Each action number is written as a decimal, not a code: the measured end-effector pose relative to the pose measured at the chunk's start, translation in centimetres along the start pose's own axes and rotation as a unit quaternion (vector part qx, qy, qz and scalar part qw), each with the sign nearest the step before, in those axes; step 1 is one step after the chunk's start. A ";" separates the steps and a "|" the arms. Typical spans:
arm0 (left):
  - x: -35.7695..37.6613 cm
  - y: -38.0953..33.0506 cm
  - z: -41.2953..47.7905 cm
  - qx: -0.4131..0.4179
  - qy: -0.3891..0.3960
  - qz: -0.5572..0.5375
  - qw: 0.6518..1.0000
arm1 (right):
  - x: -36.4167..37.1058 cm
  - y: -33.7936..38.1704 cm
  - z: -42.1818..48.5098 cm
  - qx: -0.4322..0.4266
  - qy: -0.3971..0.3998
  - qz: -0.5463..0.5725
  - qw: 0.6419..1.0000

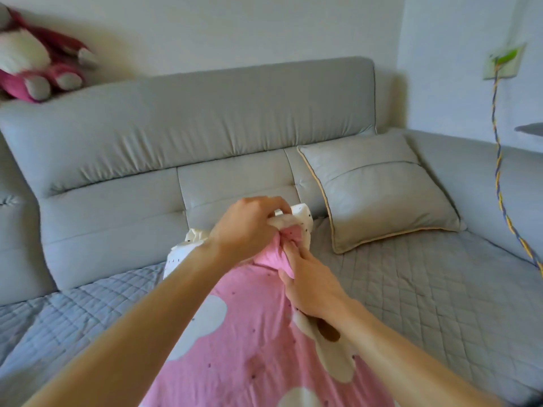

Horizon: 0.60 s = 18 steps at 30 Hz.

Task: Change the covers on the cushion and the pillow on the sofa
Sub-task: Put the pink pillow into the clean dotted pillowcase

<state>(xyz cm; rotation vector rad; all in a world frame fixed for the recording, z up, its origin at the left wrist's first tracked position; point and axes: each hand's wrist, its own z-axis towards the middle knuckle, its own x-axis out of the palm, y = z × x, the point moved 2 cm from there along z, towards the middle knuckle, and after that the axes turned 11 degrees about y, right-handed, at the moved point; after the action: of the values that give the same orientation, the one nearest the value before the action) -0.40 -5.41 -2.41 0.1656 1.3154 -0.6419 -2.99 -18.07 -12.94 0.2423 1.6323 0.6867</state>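
Pillow (246, 348) in its pink cover lies on the sofa (440, 289) seat, long axis running straight away from the person, far end up at both hands. Left grip (249, 227) is bunched round the white spotted cover (305, 217) at that end. Right grip (311, 286) pinches the pink fabric just below it. Can't really tell which cover is coming off, fingers hide the opening. Grey cushion (379, 192) leans on the backrest, nearer the right grip.

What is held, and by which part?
Pink flower-patterned fabric cover, at its far end: left hand grips the white inner edge, right hand pinches the pink cloth just below.
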 end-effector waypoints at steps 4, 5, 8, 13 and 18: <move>1.9 2.4 -4.8 -0.050 0.049 0.137 0.988 | -0.5 0.3 -1.9 -0.016 -0.056 -0.005 0.998; 2.0 2.9 -5.6 -0.072 0.047 0.119 0.989 | -0.5 1.1 -2.4 -0.036 -0.052 0.001 0.998; 0.4 2.0 -5.6 -0.122 0.013 0.029 0.992 | -0.1 4.1 -3.8 -0.089 -0.027 -0.026 0.995; -2.1 -1.8 -1.8 -0.084 -0.032 0.067 0.994 | -0.1 6.0 -5.6 -0.137 -0.005 -0.081 0.987; -1.9 -5.8 0.4 -0.035 0.034 0.183 0.982 | 0.5 6.4 -5.8 -0.150 -0.007 -0.082 0.985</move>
<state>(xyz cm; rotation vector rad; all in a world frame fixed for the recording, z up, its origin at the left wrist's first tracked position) -3.32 -9.67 0.81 0.3642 1.3281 -0.2793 -10.08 -14.46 -9.56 -0.1043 1.4944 0.7899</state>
